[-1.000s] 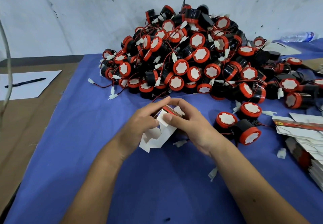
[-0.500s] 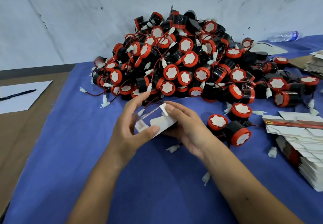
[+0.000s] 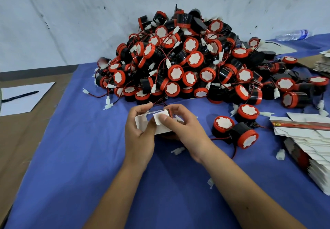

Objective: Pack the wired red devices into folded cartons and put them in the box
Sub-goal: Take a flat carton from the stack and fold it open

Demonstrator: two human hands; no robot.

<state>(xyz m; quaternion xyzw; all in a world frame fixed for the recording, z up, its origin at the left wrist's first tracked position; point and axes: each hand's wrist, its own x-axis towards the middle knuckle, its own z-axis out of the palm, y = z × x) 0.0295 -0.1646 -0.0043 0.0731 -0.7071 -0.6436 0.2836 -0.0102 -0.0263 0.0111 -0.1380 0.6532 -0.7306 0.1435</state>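
At frame centre, the left hand (image 3: 138, 136) and right hand (image 3: 185, 130) both grasp a white carton (image 3: 160, 121) (flaps partly folded) below the device pile (image 3: 187, 64).

One head-worn view looks forward and down — close over the blue cloth (image 3: 75, 157) — toward the wall (image 3: 71, 14).

Landmark: pile of devices (image 3: 187, 62) — on the cloth (image 3: 71, 166), against the wall (image 3: 71, 14).
Carton (image 3: 157, 121): just before the pile, between left hand (image 3: 139, 134) and right hand (image 3: 185, 130).
Two loose devices (image 3: 235, 130): before the pile's right part.
Flat cartons (image 3: 307, 139): right of and before the pile.
Paper (image 3: 23, 96) — with pen (image 3: 19, 95) on it: well left of the pile.
Bottle (image 3: 292, 34): behind the pile's right edge.
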